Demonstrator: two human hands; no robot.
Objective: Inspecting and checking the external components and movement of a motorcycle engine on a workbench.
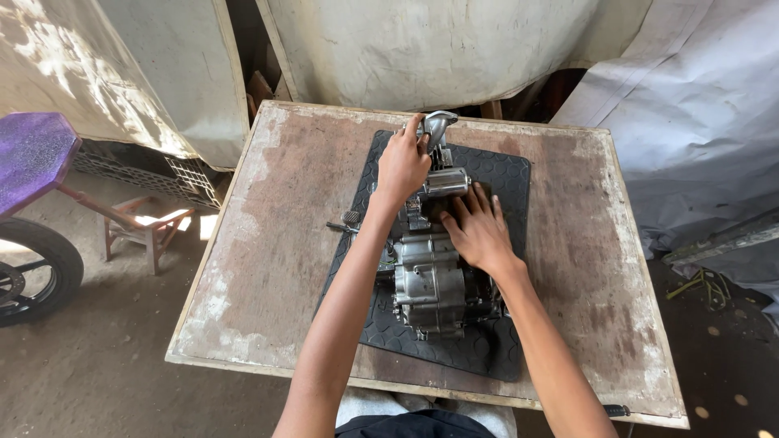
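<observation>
At the far end of the engine, the left hand (402, 162) is curled shut around a curved grey metal pipe fitting (438, 124) that sticks up from the top of the block, fingers wrapped over its bend and the thumb hidden behind it. Just beside it, nearer the person, the right hand (479, 229) lies open and flat, fingers spread and pointing away from the body, palm pressed on the dark upper side of the engine; it grips nothing, and its fingertips reach close to a small bright cylinder-shaped part (445, 182) between the two hands. The motorcycle engine (430, 284) itself is a grey, grimy cast-metal block lying on its side, its long axis running from the person's body straight away toward the far edge of the desk, with the pipe end pointing away and the broad crankcase end nearest the person. A thin lever with a knurled tip (349, 219) juts out to its left. The engine rests on a black rubber mat (507, 174) with a hexagon pattern, and the mat lies in the middle of a worn, stained wooden desk (276, 243). To the left of the desk, on the dirt floor, stand a small wooden stool (146, 231) and part of a black wheel (36, 272).
</observation>
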